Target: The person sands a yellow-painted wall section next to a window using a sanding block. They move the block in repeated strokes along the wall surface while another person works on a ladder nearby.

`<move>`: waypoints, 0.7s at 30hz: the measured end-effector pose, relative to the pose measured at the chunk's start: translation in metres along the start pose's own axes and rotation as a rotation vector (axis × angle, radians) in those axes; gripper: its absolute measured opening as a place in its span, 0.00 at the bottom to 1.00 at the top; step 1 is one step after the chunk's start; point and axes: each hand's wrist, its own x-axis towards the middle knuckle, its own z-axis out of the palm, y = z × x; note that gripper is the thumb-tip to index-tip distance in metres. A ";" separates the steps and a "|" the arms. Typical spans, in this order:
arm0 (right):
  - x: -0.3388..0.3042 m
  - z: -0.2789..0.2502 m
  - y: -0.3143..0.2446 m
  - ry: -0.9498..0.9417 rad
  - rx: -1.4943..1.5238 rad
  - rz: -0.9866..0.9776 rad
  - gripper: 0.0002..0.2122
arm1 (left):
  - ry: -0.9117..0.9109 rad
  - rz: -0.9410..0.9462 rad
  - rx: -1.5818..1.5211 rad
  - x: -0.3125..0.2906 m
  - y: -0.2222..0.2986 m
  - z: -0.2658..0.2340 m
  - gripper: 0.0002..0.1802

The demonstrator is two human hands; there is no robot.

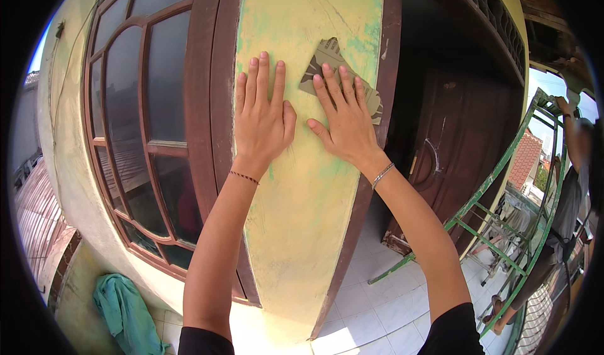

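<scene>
A yellow wall strip (302, 210) with green patches and scratches stands in front of me, between two brown wooden frames. My left hand (264, 112) lies flat on it, fingers stretched upward and thumb close to the palm; nothing is in it. To its right, my right hand (348, 119) presses with spread fingers on a torn, folded sheet of sandpaper (328, 55), its brown printed back facing me. The sheet lies against the wall under the fingers, and its right corner reaches the door frame (388, 59). The abrasive side is hidden.
A brown-framed window (146, 103) is at left, with a teal cloth (129, 314) below it. At right are an open doorway with a brown door (447, 141) and a green metal ladder (503, 166). Another person (569, 185) stands beside the ladder, one arm raised to its top.
</scene>
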 end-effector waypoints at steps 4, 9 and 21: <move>-0.001 -0.014 0.031 -0.107 -0.099 -0.200 0.28 | 0.015 0.064 -0.007 -0.004 -0.009 0.001 0.36; 0.023 -0.007 0.040 0.150 -0.057 -0.027 0.27 | 0.050 0.045 -0.021 -0.002 -0.003 0.001 0.36; -0.026 -0.007 0.035 -0.043 -0.223 -0.350 0.34 | 0.020 0.035 -0.036 -0.006 -0.003 0.001 0.36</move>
